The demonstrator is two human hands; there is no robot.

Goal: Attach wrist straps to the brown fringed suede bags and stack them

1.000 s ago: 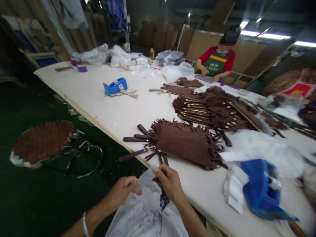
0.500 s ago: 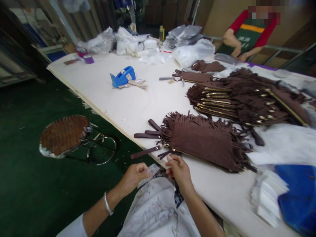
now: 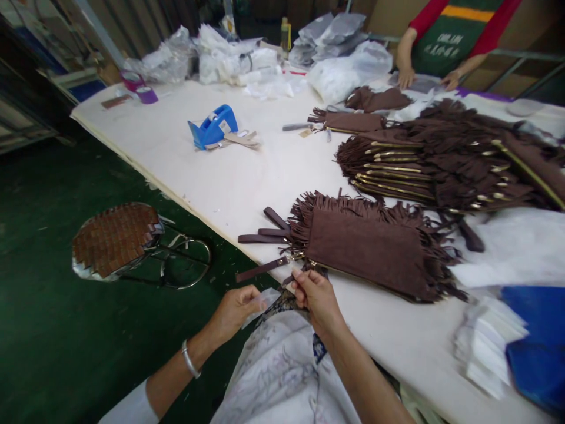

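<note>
A small clear plastic bag (image 3: pixel 266 299) is pinched between the thumb and fingers of my left hand (image 3: pixel 236 309), just off the table's front edge. My right hand (image 3: pixel 316 297) is closed in a pinch at the near left corner of a brown fringed pouch (image 3: pixel 366 250). Its fingertips are by the zipper end and a short dark strap; what lies between them is too small to tell. The pouch lies flat, on top of others whose wrist straps (image 3: pixel 269 237) stick out to the left. One strap with a metal clasp (image 3: pixel 260 270) reaches over the table edge.
A heap of brown fringed pouches (image 3: pixel 424 159) lies behind. The white table (image 3: pixel 168 153) bears a blue tape dispenser (image 3: pixel 216 126), plastic bags (image 3: pixel 344 68), white packets (image 3: pixel 492 341) and a blue object (image 3: pixel 541 347). A stool (image 3: pixel 117 238) stands left; a co-worker (image 3: pixel 454 44) works opposite.
My right hand has moved slightly left and up, to the straps at the pouch's corner. The left hand with the plastic bag shifted slightly. The co-worker's hands have spread apart onto the table.
</note>
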